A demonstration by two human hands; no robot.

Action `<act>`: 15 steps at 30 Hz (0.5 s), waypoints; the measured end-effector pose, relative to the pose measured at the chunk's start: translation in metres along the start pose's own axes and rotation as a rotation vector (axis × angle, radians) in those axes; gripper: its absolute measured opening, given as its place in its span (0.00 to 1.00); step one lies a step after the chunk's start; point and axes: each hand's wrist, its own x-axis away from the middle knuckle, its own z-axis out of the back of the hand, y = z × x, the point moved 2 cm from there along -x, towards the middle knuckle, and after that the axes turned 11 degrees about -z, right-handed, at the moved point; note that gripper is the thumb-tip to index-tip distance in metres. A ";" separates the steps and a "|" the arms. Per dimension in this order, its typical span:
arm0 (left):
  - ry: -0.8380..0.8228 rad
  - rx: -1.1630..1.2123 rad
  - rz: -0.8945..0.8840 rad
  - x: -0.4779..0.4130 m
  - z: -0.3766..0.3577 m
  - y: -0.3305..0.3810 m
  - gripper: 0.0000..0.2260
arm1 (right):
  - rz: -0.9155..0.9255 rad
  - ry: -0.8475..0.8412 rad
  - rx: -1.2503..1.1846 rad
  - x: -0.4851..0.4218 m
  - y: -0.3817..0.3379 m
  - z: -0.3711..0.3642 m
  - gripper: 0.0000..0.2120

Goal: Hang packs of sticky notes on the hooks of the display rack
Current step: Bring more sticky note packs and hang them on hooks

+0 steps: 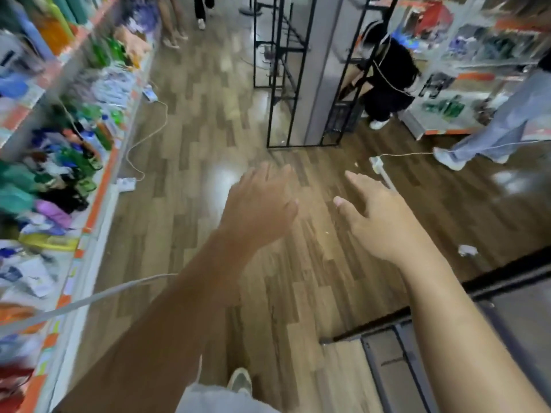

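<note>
My left hand (259, 204) and my right hand (378, 216) reach forward over the wooden floor, side by side and apart. Both have straight, spread fingers and hold nothing. No pack of sticky notes shows in either hand. A black metal display rack (286, 84) stands ahead in the aisle, beyond both hands. The view is blurred.
Shelves (98, 186) crowded with coloured goods run along the left. A white cable (149, 135) and power strips lie on the floor. A crouching person in black (384, 81) and a walking person's legs (492, 126) are at the right. A dark frame (402, 353) sits at the lower right.
</note>
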 end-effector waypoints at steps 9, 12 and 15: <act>0.041 -0.041 0.083 -0.103 0.029 -0.084 0.26 | 0.068 -0.043 0.017 -0.141 -0.066 -0.018 0.26; 0.030 -0.050 0.111 -0.149 0.028 -0.103 0.26 | 0.095 -0.039 0.011 -0.198 -0.074 -0.021 0.26; 0.050 -0.065 0.140 -0.210 0.027 -0.120 0.25 | 0.084 -0.015 -0.024 -0.263 -0.078 -0.016 0.26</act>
